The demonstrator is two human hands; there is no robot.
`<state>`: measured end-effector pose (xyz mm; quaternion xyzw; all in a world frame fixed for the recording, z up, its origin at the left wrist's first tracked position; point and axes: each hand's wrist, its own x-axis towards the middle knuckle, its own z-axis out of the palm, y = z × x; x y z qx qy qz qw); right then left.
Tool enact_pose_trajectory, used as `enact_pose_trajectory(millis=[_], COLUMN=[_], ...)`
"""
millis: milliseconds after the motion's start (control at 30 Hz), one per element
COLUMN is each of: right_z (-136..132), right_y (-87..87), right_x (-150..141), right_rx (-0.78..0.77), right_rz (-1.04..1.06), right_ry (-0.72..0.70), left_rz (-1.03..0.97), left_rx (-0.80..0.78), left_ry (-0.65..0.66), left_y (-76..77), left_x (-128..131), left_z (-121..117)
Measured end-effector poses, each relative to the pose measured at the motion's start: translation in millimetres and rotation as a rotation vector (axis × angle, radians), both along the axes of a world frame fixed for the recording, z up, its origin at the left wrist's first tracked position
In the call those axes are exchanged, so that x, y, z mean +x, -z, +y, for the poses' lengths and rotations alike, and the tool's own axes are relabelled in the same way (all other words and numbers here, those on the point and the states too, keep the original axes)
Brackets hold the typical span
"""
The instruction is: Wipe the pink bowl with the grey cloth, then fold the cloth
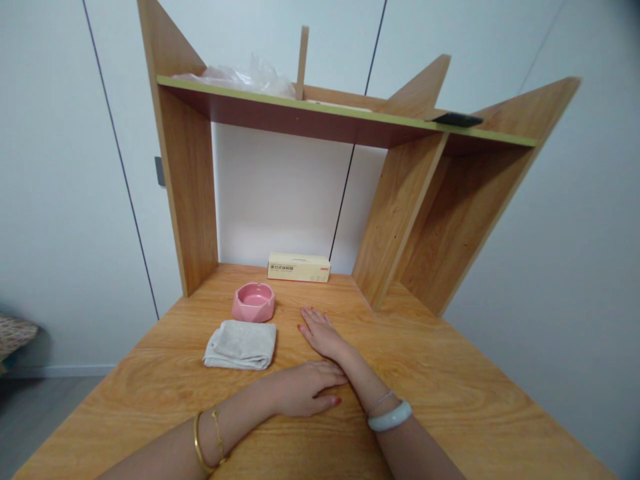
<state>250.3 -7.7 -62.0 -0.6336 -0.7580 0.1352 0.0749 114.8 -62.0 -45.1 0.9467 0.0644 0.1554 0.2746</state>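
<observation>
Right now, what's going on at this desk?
A person has both hands on the desk, holding nothing. The right hand lies flat, palm down, to the right of a pink bowl and a folded grey cloth. The left hand lies nearer the person, its fingertips by the right wrist. The cloth sits just in front of the bowl; a box stands behind.

gold bangle (197, 444) and thin gold bracelet (219, 435), thick pale bangle (391, 417) and fine silvery chain (382, 401), reddish nails (336, 401)
</observation>
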Motion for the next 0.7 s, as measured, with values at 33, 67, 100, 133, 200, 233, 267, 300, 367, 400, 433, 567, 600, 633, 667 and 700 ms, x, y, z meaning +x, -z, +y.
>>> enact_pose_trajectory(millis=[33,67,100,133,200,233,267,300,367,400,433,567,600,633,667,700], right_z=[0.1,0.3,0.5,0.8,1.3,1.4,1.5,1.5,1.3,1.1,1.0,0.7,0.8,0.9,1.0,1.1], right_y=[0.1,0.3,0.5,0.7,1.0,1.1,1.1,1.1,1.0,0.9,0.9,0.8,0.8,0.9,1.0,1.0], right_x=[-0.1,-0.1,-0.1,-0.1,0.1,0.2,0.2,0.3,0.3,0.2,0.2,0.1,0.1,0.1,0.1,0.2], right_rx=[0.000,0.000,0.000,0.000,0.000,0.000,0.000,-0.001,-0.002,-0.002,-0.001,0.000,-0.001,-0.003,-0.004,-0.006], right_rz=[-0.001,-0.002,-0.004,-0.007,-0.009,-0.010,-0.009,-0.009,-0.008,-0.007,-0.007,-0.006,-0.006,-0.007,-0.007,-0.007], right_ry=[0.002,0.005,0.006,0.006,0.003,0.002,0.000,0.000,0.002,0.003,0.003,0.000,0.000,0.001,0.001,0.002], left_rz=[-0.001,0.001,0.001,0.001,0.000,-0.001,0.001,0.006,0.015,0.018,0.018,0.018,0.016,0.012,0.007,0.002], left_rx=[0.001,0.003,0.005,0.006,0.007,0.008,0.007,0.005,0.001,-0.001,-0.002,0.000,0.004,0.008,0.012,0.015], left_ry=[-0.003,-0.003,-0.003,-0.001,0.001,-0.001,-0.004,-0.007,-0.007,-0.004,0.000,0.001,0.001,0.002,0.003,0.004], left_y=[-0.2,-0.6,-1.0,-1.6,-2.5,-2.9,-3.1,-3.3,-3.3,-3.3,-3.3,-3.9,-4.1,-4.4,-4.6,-4.8], left_x=[0.0,0.0,0.0,-0.1,-0.3,-0.4,-0.5,-0.6,-0.7,-0.8,-0.8,-1.1,-1.0,-0.9,-0.8,-0.6], left_z=[-0.2,-0.3,-0.6,-0.8,-1.2,-1.3,-1.3,-1.3,-1.1,-1.0,-0.9,-1.2,-1.4,-1.5,-1.7,-1.7])
